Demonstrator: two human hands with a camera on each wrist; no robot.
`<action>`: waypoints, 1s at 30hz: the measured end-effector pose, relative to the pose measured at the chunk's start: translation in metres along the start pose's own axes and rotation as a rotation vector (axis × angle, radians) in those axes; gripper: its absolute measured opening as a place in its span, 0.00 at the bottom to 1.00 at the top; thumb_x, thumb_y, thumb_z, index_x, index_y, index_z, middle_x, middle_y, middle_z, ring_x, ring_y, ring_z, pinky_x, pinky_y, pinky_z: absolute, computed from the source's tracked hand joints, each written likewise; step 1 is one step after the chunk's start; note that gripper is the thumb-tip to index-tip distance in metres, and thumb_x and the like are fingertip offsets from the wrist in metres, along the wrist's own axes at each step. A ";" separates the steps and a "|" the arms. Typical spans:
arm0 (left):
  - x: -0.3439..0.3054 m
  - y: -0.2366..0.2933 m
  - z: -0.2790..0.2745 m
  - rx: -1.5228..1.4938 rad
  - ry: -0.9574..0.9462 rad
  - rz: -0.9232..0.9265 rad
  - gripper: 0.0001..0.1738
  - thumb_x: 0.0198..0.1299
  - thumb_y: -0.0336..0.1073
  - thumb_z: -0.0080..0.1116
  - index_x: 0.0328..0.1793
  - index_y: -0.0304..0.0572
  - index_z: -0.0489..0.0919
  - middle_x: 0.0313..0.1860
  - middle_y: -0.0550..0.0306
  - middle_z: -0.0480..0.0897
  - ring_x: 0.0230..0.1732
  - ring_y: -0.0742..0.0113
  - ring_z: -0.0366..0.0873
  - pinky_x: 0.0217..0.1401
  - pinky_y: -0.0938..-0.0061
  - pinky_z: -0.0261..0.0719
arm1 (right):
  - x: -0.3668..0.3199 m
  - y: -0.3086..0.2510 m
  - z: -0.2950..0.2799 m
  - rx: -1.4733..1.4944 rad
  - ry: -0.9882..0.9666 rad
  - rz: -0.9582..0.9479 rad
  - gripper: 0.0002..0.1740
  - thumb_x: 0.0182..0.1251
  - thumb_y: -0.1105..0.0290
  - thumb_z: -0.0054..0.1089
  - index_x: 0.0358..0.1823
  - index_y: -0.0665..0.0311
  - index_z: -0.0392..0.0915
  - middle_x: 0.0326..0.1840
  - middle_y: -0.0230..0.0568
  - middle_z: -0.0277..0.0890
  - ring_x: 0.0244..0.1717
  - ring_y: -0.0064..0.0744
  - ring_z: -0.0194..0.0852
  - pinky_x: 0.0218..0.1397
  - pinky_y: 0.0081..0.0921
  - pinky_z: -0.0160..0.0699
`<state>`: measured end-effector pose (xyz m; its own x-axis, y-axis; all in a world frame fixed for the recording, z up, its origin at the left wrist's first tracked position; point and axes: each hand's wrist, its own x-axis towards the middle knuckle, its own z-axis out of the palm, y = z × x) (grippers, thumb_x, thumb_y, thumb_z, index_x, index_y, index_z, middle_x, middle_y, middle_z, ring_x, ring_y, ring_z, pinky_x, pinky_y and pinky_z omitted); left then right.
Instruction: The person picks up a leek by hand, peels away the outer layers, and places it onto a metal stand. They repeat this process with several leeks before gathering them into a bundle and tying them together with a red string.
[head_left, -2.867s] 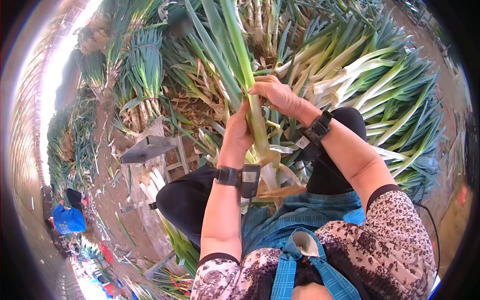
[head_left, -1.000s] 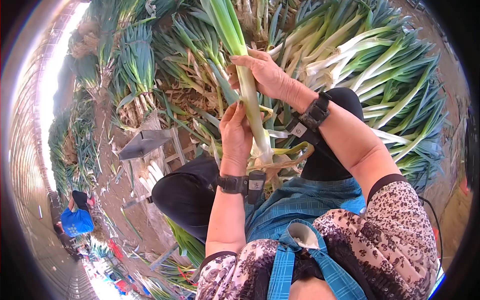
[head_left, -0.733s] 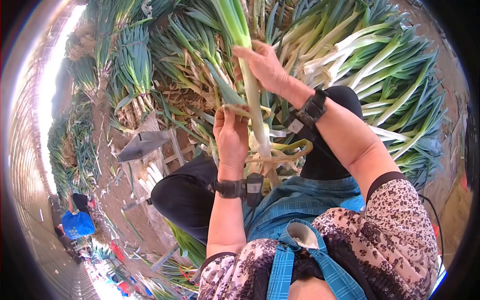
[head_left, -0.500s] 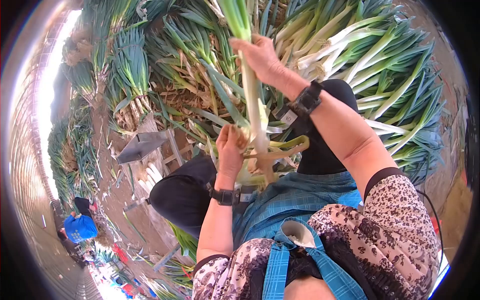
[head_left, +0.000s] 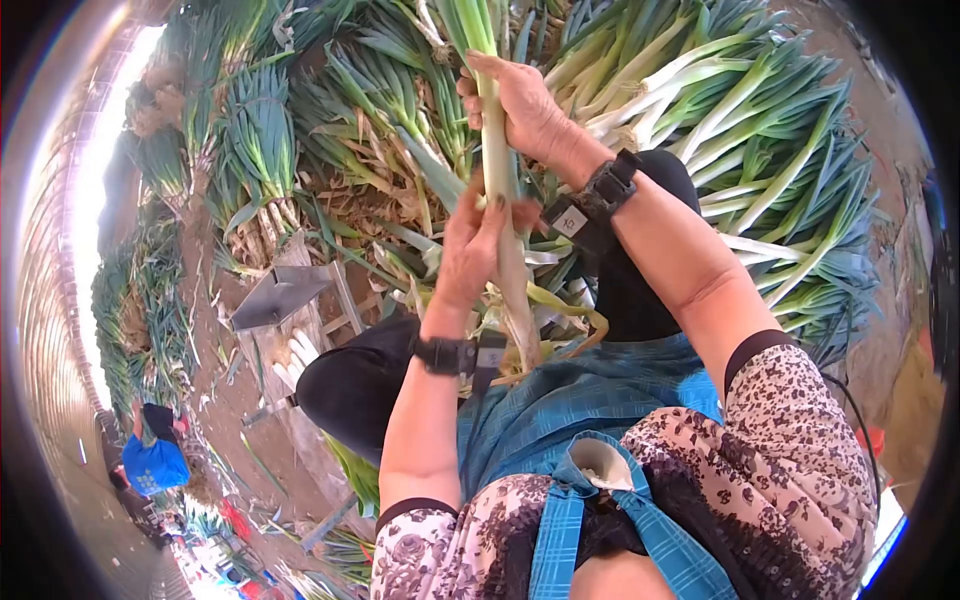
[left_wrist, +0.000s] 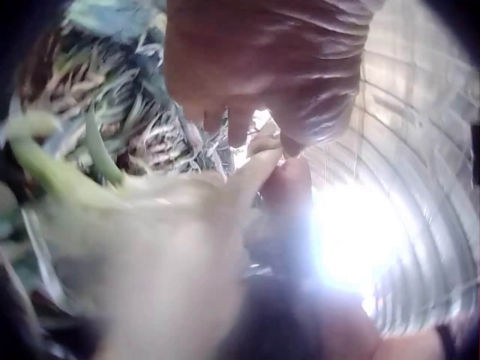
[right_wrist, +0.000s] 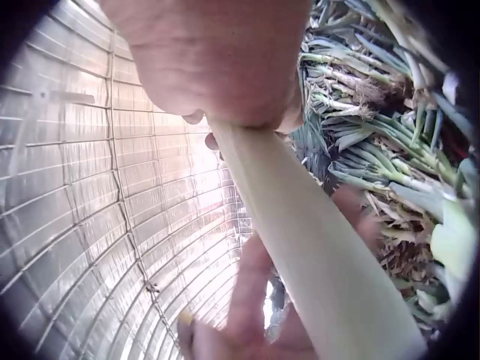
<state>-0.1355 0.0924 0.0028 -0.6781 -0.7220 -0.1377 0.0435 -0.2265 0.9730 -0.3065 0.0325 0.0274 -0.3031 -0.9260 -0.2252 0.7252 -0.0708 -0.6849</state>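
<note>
A thick green onion (head_left: 495, 140) stands nearly upright, its pale stalk bare and its green leaves running out at the top of the head view. High on the stalk, just below the leaves, my right hand (head_left: 525, 105) grips it with the fingers wrapped round. Lower down, my left hand (head_left: 470, 245) is at the stalk, blurred, with fingers spread to both sides of it. The right wrist view shows the left hand's fingers (right_wrist: 249, 289) behind and beside the smooth stalk (right_wrist: 307, 240). Dry outer leaves (head_left: 570, 310) hang around the root end over the lap.
A heap of green onions (head_left: 740, 150) lies to the right, and tied bundles (head_left: 258, 130) lie at the left. Loose peelings (head_left: 390, 160) cover the ground ahead. A metal frame (head_left: 285, 295) stands by the left knee. A person in blue (head_left: 155, 465) bends far left.
The left hand pinches a strip of outer leaf, draws it down toward the root, then returns up the stalk without it. The right hand and onion have shifted upward in view.
</note>
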 end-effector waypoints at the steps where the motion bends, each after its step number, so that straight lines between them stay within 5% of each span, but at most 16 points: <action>1: 0.002 -0.004 0.005 -0.006 -0.012 0.003 0.29 0.69 0.43 0.48 0.69 0.31 0.59 0.43 0.44 0.82 0.42 0.61 0.80 0.50 0.71 0.75 | 0.001 -0.007 -0.002 -0.007 0.007 -0.009 0.14 0.67 0.64 0.57 0.41 0.70 0.70 0.29 0.40 0.73 0.22 0.24 0.67 0.21 0.25 0.68; 3: 0.004 -0.015 0.012 -0.117 -0.163 -0.200 0.28 0.72 0.55 0.36 0.55 0.35 0.72 0.27 0.54 0.79 0.29 0.67 0.78 0.36 0.75 0.75 | 0.007 -0.025 -0.010 -0.102 0.094 -0.059 0.13 0.66 0.65 0.57 0.41 0.69 0.70 0.29 0.39 0.73 0.22 0.24 0.66 0.22 0.25 0.68; 6: -0.011 -0.025 0.020 0.044 -0.150 -0.290 0.33 0.72 0.60 0.29 0.48 0.36 0.75 0.23 0.57 0.75 0.27 0.69 0.75 0.32 0.75 0.74 | 0.030 -0.046 -0.037 -0.183 0.242 -0.085 0.14 0.65 0.64 0.57 0.43 0.66 0.69 0.28 0.40 0.73 0.21 0.25 0.66 0.22 0.25 0.68; 8: -0.019 -0.046 0.011 0.095 -0.181 -0.213 0.32 0.72 0.58 0.32 0.47 0.35 0.76 0.25 0.54 0.77 0.30 0.67 0.76 0.35 0.73 0.74 | 0.050 -0.052 -0.063 -0.167 0.329 -0.110 0.14 0.65 0.65 0.57 0.46 0.66 0.69 0.29 0.42 0.74 0.20 0.27 0.67 0.22 0.29 0.69; 10: -0.038 -0.055 0.006 0.428 -0.166 0.119 0.28 0.71 0.53 0.38 0.50 0.32 0.75 0.30 0.50 0.79 0.34 0.61 0.77 0.42 0.70 0.75 | 0.056 -0.055 -0.076 -0.149 0.442 -0.141 0.14 0.65 0.66 0.58 0.46 0.67 0.71 0.29 0.42 0.74 0.20 0.29 0.68 0.22 0.30 0.69; 11: -0.043 -0.043 0.004 0.248 -0.160 -0.217 0.21 0.67 0.43 0.46 0.54 0.31 0.74 0.38 0.47 0.80 0.39 0.53 0.77 0.48 0.68 0.73 | 0.064 -0.053 -0.081 -0.153 0.447 -0.139 0.14 0.65 0.66 0.58 0.46 0.67 0.71 0.29 0.42 0.74 0.20 0.29 0.68 0.22 0.30 0.69; 12: -0.054 -0.049 -0.004 0.239 -0.163 -0.226 0.21 0.67 0.43 0.46 0.54 0.31 0.74 0.38 0.47 0.80 0.39 0.53 0.77 0.48 0.68 0.73 | 0.070 -0.049 -0.088 -0.184 0.489 -0.177 0.14 0.64 0.67 0.60 0.45 0.69 0.72 0.29 0.42 0.74 0.20 0.29 0.69 0.21 0.30 0.68; 15: -0.101 -0.064 -0.030 0.893 -0.105 0.405 0.17 0.66 0.38 0.49 0.54 0.31 0.75 0.39 0.48 0.80 0.38 0.55 0.78 0.45 0.67 0.74 | 0.083 -0.052 -0.101 -0.234 0.636 -0.242 0.14 0.62 0.68 0.62 0.42 0.72 0.74 0.29 0.43 0.75 0.20 0.30 0.70 0.19 0.30 0.67; 18: -0.134 -0.050 -0.041 0.621 -0.084 0.062 0.16 0.66 0.40 0.52 0.50 0.32 0.77 0.33 0.49 0.80 0.32 0.60 0.77 0.37 0.70 0.74 | 0.092 -0.057 -0.118 -0.305 0.806 -0.282 0.13 0.59 0.70 0.65 0.36 0.75 0.77 0.23 0.42 0.74 0.18 0.31 0.71 0.19 0.31 0.67; 20: -0.145 -0.024 -0.037 0.250 0.047 -0.469 0.17 0.69 0.40 0.45 0.44 0.30 0.77 0.24 0.53 0.76 0.28 0.72 0.71 0.31 0.73 0.70 | 0.093 -0.053 -0.116 -0.313 0.854 -0.228 0.13 0.59 0.70 0.65 0.35 0.77 0.77 0.22 0.43 0.74 0.18 0.32 0.71 0.21 0.32 0.68; 22: -0.160 -0.004 -0.026 0.508 0.067 -0.255 0.18 0.69 0.38 0.45 0.31 0.30 0.75 0.17 0.56 0.73 0.20 0.73 0.70 0.24 0.74 0.67 | 0.102 -0.051 -0.137 -0.344 0.882 -0.235 0.14 0.58 0.69 0.66 0.34 0.76 0.77 0.24 0.43 0.76 0.21 0.34 0.73 0.24 0.32 0.70; 24: -0.199 -0.007 -0.031 0.371 0.126 -0.308 0.19 0.68 0.41 0.46 0.29 0.35 0.75 0.17 0.65 0.72 0.18 0.79 0.64 0.19 0.78 0.61 | 0.118 -0.051 -0.172 -0.384 0.892 -0.236 0.15 0.57 0.68 0.66 0.33 0.75 0.76 0.26 0.44 0.78 0.23 0.35 0.76 0.27 0.32 0.72; 25: -0.217 0.000 -0.032 0.375 0.129 -0.310 0.19 0.68 0.41 0.46 0.29 0.35 0.75 0.17 0.65 0.72 0.18 0.79 0.64 0.19 0.78 0.61 | 0.122 -0.054 -0.199 -0.830 0.850 -0.401 0.14 0.58 0.67 0.66 0.33 0.74 0.77 0.25 0.44 0.79 0.25 0.36 0.77 0.30 0.33 0.73; 27: -0.232 0.016 -0.035 0.364 0.231 -0.403 0.17 0.67 0.39 0.49 0.29 0.33 0.76 0.15 0.64 0.71 0.16 0.80 0.64 0.18 0.78 0.60 | 0.111 -0.082 -0.184 -0.936 0.907 -0.476 0.13 0.58 0.66 0.64 0.32 0.72 0.78 0.25 0.44 0.80 0.27 0.37 0.79 0.35 0.34 0.75; 28: -0.229 0.017 -0.040 0.362 0.239 -0.400 0.17 0.67 0.39 0.49 0.29 0.33 0.76 0.15 0.64 0.71 0.16 0.80 0.64 0.18 0.78 0.60 | 0.093 -0.097 -0.160 -0.597 1.007 -0.357 0.13 0.58 0.65 0.64 0.31 0.71 0.78 0.26 0.45 0.80 0.28 0.38 0.79 0.38 0.35 0.76; 30: -0.210 0.020 -0.046 0.533 0.271 -0.455 0.13 0.63 0.39 0.56 0.35 0.33 0.77 0.20 0.58 0.76 0.20 0.72 0.71 0.23 0.73 0.69 | 0.103 -0.111 -0.174 -0.640 0.881 -0.327 0.20 0.53 0.55 0.67 0.27 0.69 0.79 0.24 0.45 0.80 0.27 0.39 0.79 0.39 0.35 0.75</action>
<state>0.0414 0.2093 0.0423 -0.3371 -0.7839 -0.5214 -0.6055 -0.2436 0.7577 -0.5255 0.0099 -0.0400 -0.9323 -0.2973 -0.2062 0.1589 0.1756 -0.9716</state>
